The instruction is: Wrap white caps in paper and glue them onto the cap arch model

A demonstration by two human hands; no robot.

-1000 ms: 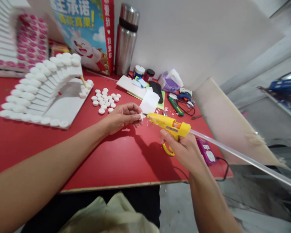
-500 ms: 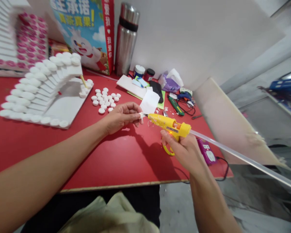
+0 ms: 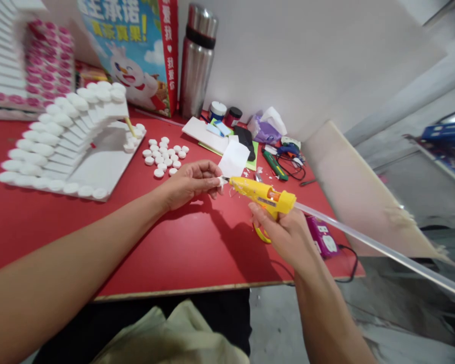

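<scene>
Over the red table, my left hand (image 3: 197, 183) pinches a small white piece (image 3: 222, 182) between thumb and fingers; its exact shape is partly hidden. My right hand (image 3: 282, 230) is wrapped round a yellow hot glue gun (image 3: 256, 190), whose nozzle meets the white piece. A long clear glue stick (image 3: 364, 236) sticks out of the gun's back end. Left of my hands lies a cluster of small white round pieces (image 3: 163, 156). Farther left stands a white curved staircase model (image 3: 60, 141) edged with rows of similar round pieces.
Behind stand a steel thermos (image 3: 197, 63), a printed bag (image 3: 136, 55) and small jars (image 3: 217, 110). Paper sheets (image 3: 234, 158), a green-handled tool (image 3: 275, 164) and tangled cables lie at the back right. A purple power strip (image 3: 322, 236) sits near the right edge, beside a leaning board (image 3: 364, 192).
My right hand and the glue gun have shifted very slightly left, towards the white piece. My left hand stays where it was.
</scene>
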